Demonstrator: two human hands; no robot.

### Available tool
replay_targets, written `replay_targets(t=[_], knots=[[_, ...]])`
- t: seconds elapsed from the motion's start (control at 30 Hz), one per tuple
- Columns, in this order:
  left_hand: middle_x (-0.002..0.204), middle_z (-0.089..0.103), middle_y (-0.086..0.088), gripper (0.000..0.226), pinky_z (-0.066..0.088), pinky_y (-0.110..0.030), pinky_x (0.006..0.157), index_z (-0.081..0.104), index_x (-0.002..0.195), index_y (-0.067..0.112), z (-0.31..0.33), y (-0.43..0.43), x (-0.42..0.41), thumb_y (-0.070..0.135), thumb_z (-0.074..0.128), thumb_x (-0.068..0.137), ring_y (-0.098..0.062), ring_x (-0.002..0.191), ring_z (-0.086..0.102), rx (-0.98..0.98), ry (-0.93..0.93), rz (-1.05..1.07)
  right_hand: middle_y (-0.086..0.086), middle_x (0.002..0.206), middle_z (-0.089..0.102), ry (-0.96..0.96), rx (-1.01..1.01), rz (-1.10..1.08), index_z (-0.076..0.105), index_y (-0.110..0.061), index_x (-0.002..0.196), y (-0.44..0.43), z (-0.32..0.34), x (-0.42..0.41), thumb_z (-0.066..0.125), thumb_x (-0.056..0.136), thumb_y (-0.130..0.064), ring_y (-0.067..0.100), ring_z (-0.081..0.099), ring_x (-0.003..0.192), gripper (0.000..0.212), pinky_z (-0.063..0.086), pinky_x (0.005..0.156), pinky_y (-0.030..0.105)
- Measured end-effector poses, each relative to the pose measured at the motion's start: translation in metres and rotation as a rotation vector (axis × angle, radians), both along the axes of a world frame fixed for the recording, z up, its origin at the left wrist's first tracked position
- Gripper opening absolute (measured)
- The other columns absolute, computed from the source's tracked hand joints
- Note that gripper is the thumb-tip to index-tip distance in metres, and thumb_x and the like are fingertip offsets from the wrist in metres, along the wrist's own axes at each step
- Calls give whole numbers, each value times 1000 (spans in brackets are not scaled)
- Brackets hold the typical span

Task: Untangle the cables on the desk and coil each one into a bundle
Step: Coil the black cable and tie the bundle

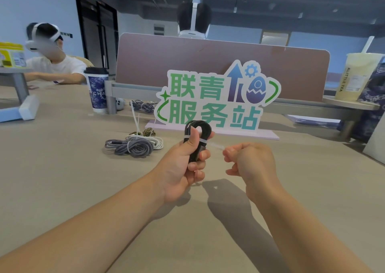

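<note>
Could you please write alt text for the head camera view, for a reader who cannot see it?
The left hand grips a coiled black cable bundle above a desk while the right hand pinches the tail of the white zip tie around it. Other tied bundles lie behind.

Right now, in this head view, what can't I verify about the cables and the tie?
All in the head view:
1. Plugs of the black cable bundle: hidden inside the left hand.
2. Tail of the zip tie: motion-blurred, so whether the right hand pinches it is unclear.
3. The far grey cables: partly hidden behind the sign.
</note>
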State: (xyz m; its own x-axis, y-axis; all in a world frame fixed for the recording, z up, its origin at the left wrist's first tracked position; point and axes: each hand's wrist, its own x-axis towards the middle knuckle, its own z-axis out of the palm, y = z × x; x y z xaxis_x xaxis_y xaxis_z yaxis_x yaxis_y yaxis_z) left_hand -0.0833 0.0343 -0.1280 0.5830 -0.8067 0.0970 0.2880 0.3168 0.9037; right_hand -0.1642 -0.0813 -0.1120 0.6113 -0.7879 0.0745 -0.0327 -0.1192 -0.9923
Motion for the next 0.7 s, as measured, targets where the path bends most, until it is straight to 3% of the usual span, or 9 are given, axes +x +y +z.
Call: replay_targets(t=[0.33,0.4,0.47,0.57,0.6,0.7], knots=[[60,39,6,47,32,-17,45,62,109,19,-1,1,-15,52,47,79,-5,45,21,-17,-109,-98,6,75,65,39,-5,-192,64,-9,66,-31,-3,-2,56,85,-5,22,58,63,21,40,48,25],[60,39,6,47,33,-18,45,59,109,20,-3,1,-18,53,44,80,-6,45,23,-13,-93,-145,7,73,63,76,39,-146,62,-9,67,-29,-8,-1,56,86,-5,20,54,55,21,42,49,26],[61,39,5,44,34,-20,45,58,107,20,-4,3,-17,54,42,83,-7,46,25,-33,-57,-163,7,68,58,-24,288,-36,59,-7,69,-23,-14,-1,53,87,-2,15,44,48,19,41,49,25],[60,38,4,38,33,-20,45,58,100,20,-2,3,-18,51,45,84,-9,47,25,-73,-23,-135,4,58,46,-370,916,153,52,-6,73,-12,-13,-2,47,86,-5,11,31,47,13,35,40,19],[59,38,4,36,32,-20,45,59,99,20,-2,2,-18,50,46,84,-9,46,25,-84,-12,-128,3,56,43,-432,1019,208,51,-6,74,-8,-11,-2,48,86,-9,11,30,46,13,33,38,17],[58,40,4,35,33,-20,44,59,100,19,-3,0,-19,49,48,84,-7,42,28,-92,40,-136,-2,50,37,-379,951,350,55,-8,85,3,-8,2,48,94,-20,8,29,39,17,30,34,15]])
